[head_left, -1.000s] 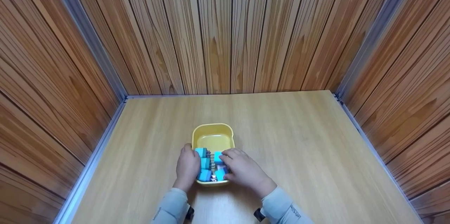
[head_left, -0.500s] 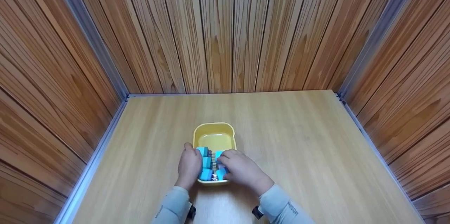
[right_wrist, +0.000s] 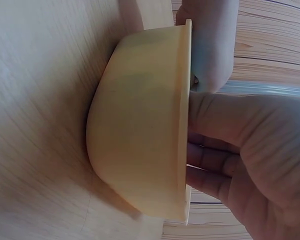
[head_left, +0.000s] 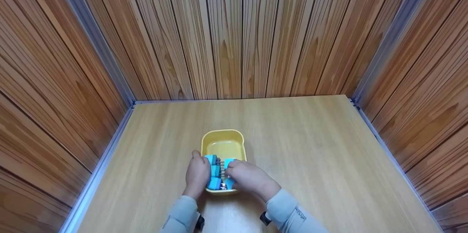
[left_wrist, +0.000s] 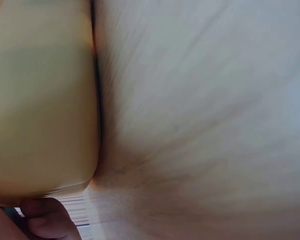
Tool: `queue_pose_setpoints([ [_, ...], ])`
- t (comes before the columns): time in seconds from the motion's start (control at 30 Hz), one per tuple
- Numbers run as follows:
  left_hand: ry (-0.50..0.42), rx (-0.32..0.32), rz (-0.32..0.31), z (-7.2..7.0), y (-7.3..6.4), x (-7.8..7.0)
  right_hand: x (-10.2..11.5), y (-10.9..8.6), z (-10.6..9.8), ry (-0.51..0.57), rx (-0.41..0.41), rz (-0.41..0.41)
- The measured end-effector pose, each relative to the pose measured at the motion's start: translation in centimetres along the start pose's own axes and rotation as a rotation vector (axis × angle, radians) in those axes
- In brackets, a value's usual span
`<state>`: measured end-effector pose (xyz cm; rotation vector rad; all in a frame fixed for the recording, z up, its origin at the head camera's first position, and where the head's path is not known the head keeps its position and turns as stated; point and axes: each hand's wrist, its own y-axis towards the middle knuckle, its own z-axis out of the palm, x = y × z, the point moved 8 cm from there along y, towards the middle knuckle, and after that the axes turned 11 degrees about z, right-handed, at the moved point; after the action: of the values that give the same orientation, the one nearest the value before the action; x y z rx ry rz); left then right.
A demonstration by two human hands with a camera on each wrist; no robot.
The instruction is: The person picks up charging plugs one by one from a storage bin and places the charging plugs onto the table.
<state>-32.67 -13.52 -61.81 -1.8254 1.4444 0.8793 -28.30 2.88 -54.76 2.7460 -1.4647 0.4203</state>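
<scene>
While the left hand (head_left: 197, 175) grips the yellow container (head_left: 223, 148) at eight o'clock, presumably to steady it on the counter (head_left: 299, 145), the right hand (head_left: 253, 179) reaches inside at four o'clock. Turquoise pronged blocks (head_left: 215, 171) lie within, gathered toward six o'clock; that hand covers some. Its fingertips are hidden, so I cannot tell whether they pinch one.

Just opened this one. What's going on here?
A person is working with both bare hands at a yellow container resting on a wooden table. The left hand is at the container's left side, next to three blue pieces lined up there. The right hand reaches over the right rim to more blue pieces; whether it pinches one is hidden. The pieces sit in the container's near part, with thin pins between the two rows.
</scene>
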Motion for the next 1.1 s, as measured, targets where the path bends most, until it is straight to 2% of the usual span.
queue_pose_setpoints([
  [0.17, -0.001, 0.002, -0.005, 0.04, -0.11, 0.09, 0.02, 0.16, 0.27, 0.01, 0.018, 0.0],
  [0.37, -0.016, 0.01, -0.009, 0.07, -0.22, 0.1, 0.03, 0.29, 0.46, 0.012, 0.002, -0.017],
  [0.6, 0.054, -0.028, 0.039, -0.27, -0.12, -0.39, 0.22, 0.22, 0.53, -0.03, -0.042, -0.04],
  [0.97, 0.073, -0.024, 0.029, -0.3, -0.19, -0.29, -0.3, 0.68, 0.75, 0.027, 0.01, 0.03],
  [1.1, 0.065, -0.018, 0.02, -0.25, -0.2, -0.11, -0.39, 0.77, 0.82, 0.031, 0.018, 0.03],
])
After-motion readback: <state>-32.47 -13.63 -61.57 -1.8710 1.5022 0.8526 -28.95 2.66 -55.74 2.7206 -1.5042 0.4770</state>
